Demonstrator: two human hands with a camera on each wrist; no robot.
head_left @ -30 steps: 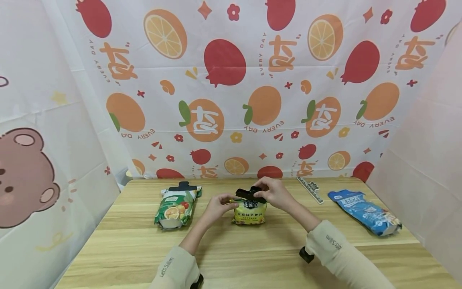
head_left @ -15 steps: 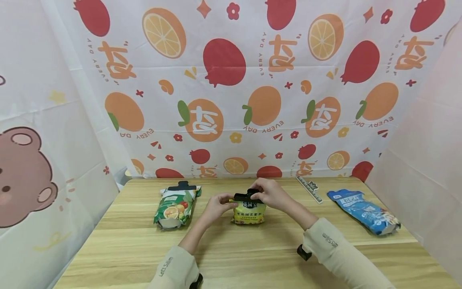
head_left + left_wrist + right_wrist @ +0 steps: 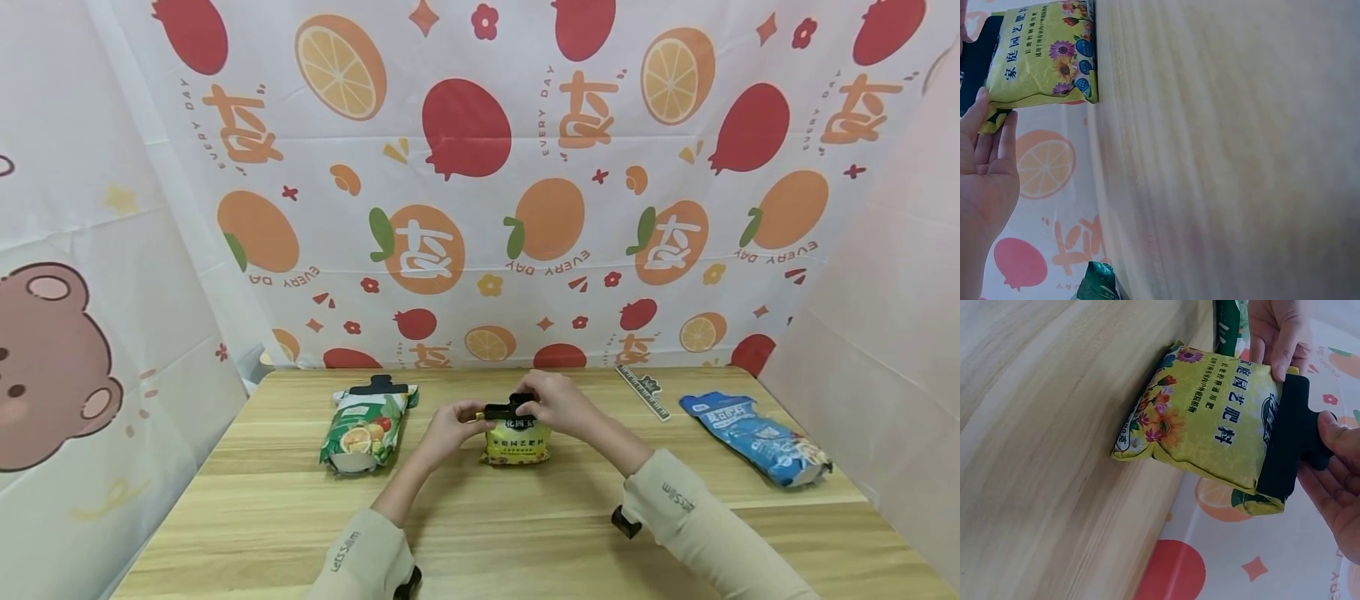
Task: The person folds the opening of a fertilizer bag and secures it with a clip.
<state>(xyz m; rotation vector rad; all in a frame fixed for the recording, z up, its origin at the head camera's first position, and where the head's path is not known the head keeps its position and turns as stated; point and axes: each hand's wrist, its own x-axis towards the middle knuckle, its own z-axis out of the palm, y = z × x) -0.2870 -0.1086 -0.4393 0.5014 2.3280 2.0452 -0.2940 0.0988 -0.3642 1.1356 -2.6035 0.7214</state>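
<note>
A yellow fertilizer bag [image 3: 517,446] with printed flowers stands upright on the table in the head view. Across its top sits a black bag clip [image 3: 1287,437], its jaws over the folded edge. My right hand [image 3: 558,407] pinches the clip's handles between thumb and fingers. At the bag's upper left corner, my left hand [image 3: 452,429] pinches the yellow edge, thumb in front and fingers behind; the left wrist view shows this hand [image 3: 988,181] too. Part of the bag's top is hidden under the clip.
A green bag [image 3: 365,433] with a black clip [image 3: 378,386] on its top lies at the left. On the right lies a blue bag [image 3: 757,440]. A white ruler [image 3: 643,393] is near the table's back edge, before a fruit-print cloth [image 3: 480,250].
My right hand has lowered the black clip from a tilted position and levelled it across the top of the yellow bag. My left hand has stayed at the bag's corner.
</note>
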